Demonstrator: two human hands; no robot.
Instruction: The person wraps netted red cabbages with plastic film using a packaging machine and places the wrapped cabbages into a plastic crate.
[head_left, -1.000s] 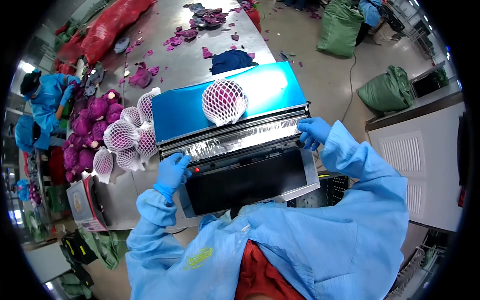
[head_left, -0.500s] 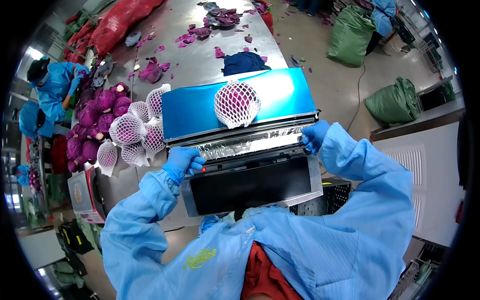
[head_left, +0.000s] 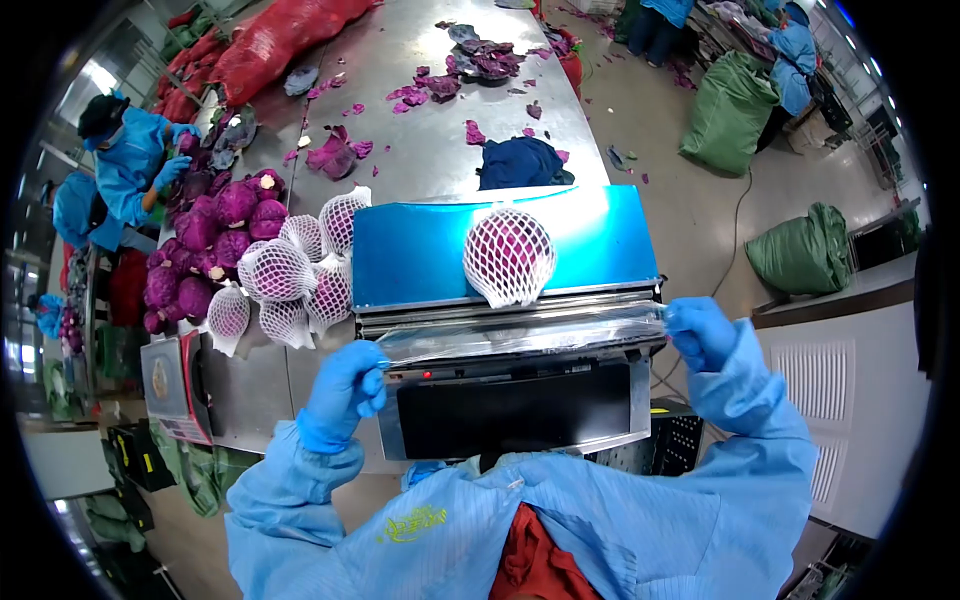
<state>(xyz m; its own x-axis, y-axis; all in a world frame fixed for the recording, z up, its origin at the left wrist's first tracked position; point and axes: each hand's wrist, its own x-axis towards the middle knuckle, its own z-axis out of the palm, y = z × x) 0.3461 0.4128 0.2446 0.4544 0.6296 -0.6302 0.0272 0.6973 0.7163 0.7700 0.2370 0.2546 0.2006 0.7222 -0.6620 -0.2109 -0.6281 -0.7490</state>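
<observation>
My left hand [head_left: 347,388], in a blue glove, pinches the left corner of a clear plastic film [head_left: 510,338]. Its right corner is pinched in my right hand [head_left: 703,332], gloved alike. Stretched between them, the film lies across the front of a wrapping machine [head_left: 405,255] with a shiny blue top. On that top sits a red cabbage [head_left: 509,257] in a white foam net. A dark flat plate [head_left: 510,415] lies on the machine's near side, closest to my body, with a small red light at its left edge.
Netted cabbages [head_left: 275,272] and a pile of bare red cabbages [head_left: 215,225] lie left of the machine. A scale [head_left: 172,388] stands at front left. Loose leaves and a dark blue cloth [head_left: 520,163] lie beyond. A co-worker [head_left: 130,160] handles cabbage at left.
Both hands have moved outward and toward me, drawing the film wider across the machine's front. The camera view has shifted, so the machine and cabbages appear lower and further right.
</observation>
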